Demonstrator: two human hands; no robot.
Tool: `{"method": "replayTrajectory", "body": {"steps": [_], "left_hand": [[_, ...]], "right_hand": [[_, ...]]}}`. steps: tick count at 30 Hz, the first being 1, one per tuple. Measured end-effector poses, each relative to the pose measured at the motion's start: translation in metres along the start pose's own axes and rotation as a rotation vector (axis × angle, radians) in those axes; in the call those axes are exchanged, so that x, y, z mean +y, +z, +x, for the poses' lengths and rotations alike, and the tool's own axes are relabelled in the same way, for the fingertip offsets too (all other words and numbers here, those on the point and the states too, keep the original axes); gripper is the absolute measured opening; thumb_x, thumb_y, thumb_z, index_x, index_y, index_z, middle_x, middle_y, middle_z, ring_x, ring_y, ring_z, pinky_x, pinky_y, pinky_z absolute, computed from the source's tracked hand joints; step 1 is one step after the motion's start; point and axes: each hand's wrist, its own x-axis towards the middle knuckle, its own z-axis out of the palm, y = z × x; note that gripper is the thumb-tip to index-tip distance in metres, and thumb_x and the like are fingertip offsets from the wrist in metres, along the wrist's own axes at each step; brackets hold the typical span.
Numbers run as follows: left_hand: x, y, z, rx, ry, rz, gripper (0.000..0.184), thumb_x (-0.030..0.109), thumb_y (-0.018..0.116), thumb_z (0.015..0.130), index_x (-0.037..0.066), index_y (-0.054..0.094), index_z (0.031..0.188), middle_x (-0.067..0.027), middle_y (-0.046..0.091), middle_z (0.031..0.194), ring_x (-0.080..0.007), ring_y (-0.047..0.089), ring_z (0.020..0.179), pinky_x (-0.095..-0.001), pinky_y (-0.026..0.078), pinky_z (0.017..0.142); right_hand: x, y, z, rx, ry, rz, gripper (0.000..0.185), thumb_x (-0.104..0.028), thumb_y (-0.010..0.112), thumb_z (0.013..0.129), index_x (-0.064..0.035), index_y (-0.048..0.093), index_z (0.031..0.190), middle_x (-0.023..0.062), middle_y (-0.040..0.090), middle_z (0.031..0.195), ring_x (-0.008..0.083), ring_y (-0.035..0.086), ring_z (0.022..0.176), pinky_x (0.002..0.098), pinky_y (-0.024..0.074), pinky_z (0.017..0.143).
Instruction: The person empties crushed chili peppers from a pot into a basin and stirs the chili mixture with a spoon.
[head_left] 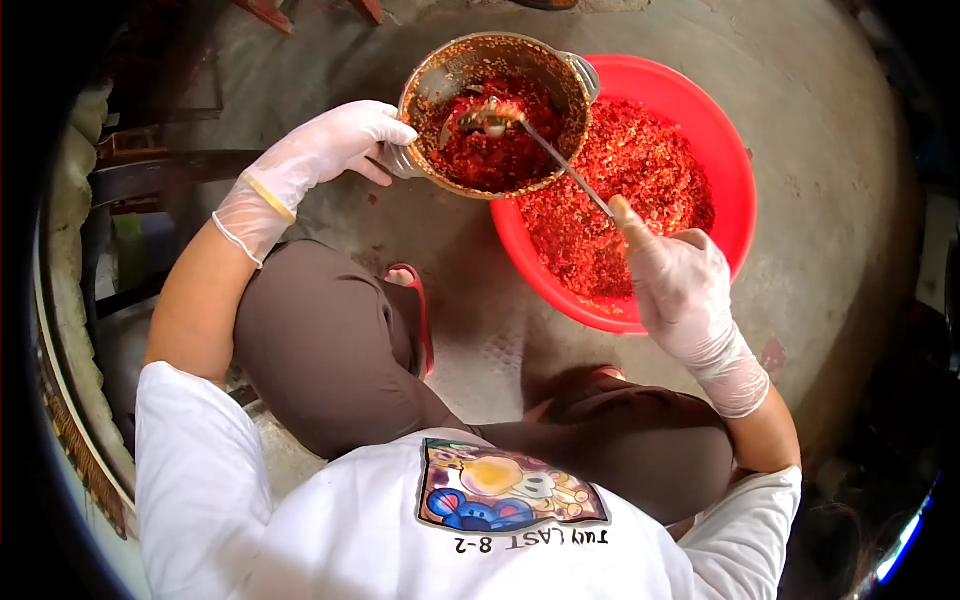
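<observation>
My left hand [335, 145], in a clear glove with a yellow band at the wrist, grips the side handle of a metal pot [430, 82]. Inside the pot lies a dark red mixture [485, 150] with pale seeds on the wall. My gloved right hand [680, 275] is closed around the handle of a metal spoon [560, 160], whose bowl is over the mixture in the pot. The pot is held partly over the left rim of a red basin [735, 170]. Chopped red chilli with pale bits [640, 190] fills much of the basin.
The basin stands on a grey concrete floor [820, 240]. My knees [310, 340] and red sandals [425, 310] are just below the pot and basin. A dark wooden chair part [165, 175] is at the left, and reddish legs of furniture [265, 12] show at the top.
</observation>
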Motion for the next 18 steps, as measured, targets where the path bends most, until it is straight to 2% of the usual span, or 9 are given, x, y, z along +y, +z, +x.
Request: {"method": "replayTrajectory", "body": {"steps": [3,7,8,11,12,13,15,16,18], "left_hand": [[0.000,0.000,-0.001,-0.016,0.035,0.006,0.036,0.029,0.058,0.087,0.004,0.056,0.113,-0.0090,0.063,0.104,-0.0198,0.061,0.091,-0.0397,0.052,0.080],[-0.007,-0.005,0.006,-0.016,0.002,-0.018,0.038,0.030,0.059,0.088,0.006,0.054,0.117,-0.0049,0.063,0.102,-0.0161,0.062,0.090,-0.0352,0.053,0.077],[-0.006,-0.005,0.005,-0.021,0.009,-0.009,0.038,0.030,0.059,0.088,0.006,0.054,0.117,-0.0046,0.063,0.102,-0.0159,0.062,0.091,-0.0349,0.052,0.077],[-0.010,-0.008,0.009,0.002,-0.002,0.001,0.037,0.030,0.060,0.088,0.007,0.054,0.116,-0.0041,0.063,0.103,-0.0154,0.062,0.091,-0.0344,0.052,0.078],[-0.011,-0.010,0.010,0.019,-0.008,0.003,0.036,0.030,0.060,0.088,0.008,0.054,0.116,-0.0040,0.063,0.103,-0.0153,0.062,0.091,-0.0343,0.052,0.078],[-0.011,-0.011,0.010,0.019,-0.013,0.007,0.036,0.030,0.060,0.088,0.008,0.054,0.116,-0.0040,0.063,0.104,-0.0153,0.062,0.091,-0.0343,0.052,0.078],[-0.010,-0.011,0.011,0.020,-0.025,0.020,0.037,0.030,0.061,0.088,0.008,0.054,0.117,-0.0041,0.063,0.105,-0.0153,0.062,0.091,-0.0345,0.052,0.079],[-0.009,-0.011,0.011,0.022,-0.030,0.023,0.037,0.030,0.060,0.088,0.008,0.053,0.117,-0.0043,0.063,0.107,-0.0154,0.062,0.092,-0.0348,0.052,0.079],[-0.007,-0.009,0.009,0.025,-0.040,0.029,0.037,0.031,0.060,0.088,0.008,0.053,0.117,-0.0048,0.062,0.110,-0.0156,0.062,0.094,-0.0354,0.052,0.080]], "right_hand": [[0.012,-0.012,-0.014,0.136,0.063,0.126,0.055,0.000,0.058,0.075,-0.0062,0.052,0.130,0.0034,0.053,0.062,0.0230,0.055,0.054,0.0356,0.0460,0.060],[0.028,-0.022,-0.068,0.262,0.315,0.501,0.032,0.000,0.051,0.092,0.0010,0.055,0.124,0.0113,0.067,0.097,0.0192,0.064,0.081,0.0274,0.0490,0.081],[0.029,-0.026,-0.085,0.228,0.412,0.606,0.030,0.000,0.047,0.095,0.0020,0.055,0.123,0.0128,0.065,0.111,0.0146,0.062,0.096,0.0262,0.0461,0.088],[0.032,-0.021,-0.123,0.024,0.764,0.633,0.030,-0.002,0.049,0.095,0.0004,0.056,0.124,0.0120,0.067,0.111,0.0138,0.062,0.098,0.0260,0.0461,0.085],[0.035,-0.014,-0.135,-0.054,0.757,0.600,0.032,-0.003,0.050,0.094,-0.0024,0.055,0.126,0.0132,0.066,0.113,0.0108,0.062,0.096,0.0240,0.0467,0.080],[0.037,0.001,-0.144,-0.024,0.575,0.475,0.033,-0.001,0.052,0.091,-0.0066,0.059,0.123,0.0142,0.069,0.092,0.0151,0.066,0.077,0.0264,0.0496,0.072],[0.030,0.005,-0.149,-0.272,0.637,0.360,0.034,-0.002,0.057,0.086,-0.0098,0.061,0.118,0.0139,0.063,0.070,0.0271,0.062,0.060,0.0333,0.0509,0.063],[0.033,0.021,-0.160,-0.248,0.498,0.225,0.034,-0.005,0.060,0.081,-0.0125,0.062,0.115,0.0121,0.056,0.058,0.0355,0.055,0.055,0.0396,0.0496,0.057],[0.033,0.035,-0.165,-0.368,0.426,0.104,0.040,-0.009,0.062,0.080,-0.0116,0.058,0.120,0.0103,0.059,0.062,0.0330,0.057,0.054,0.0398,0.0502,0.059]]}}
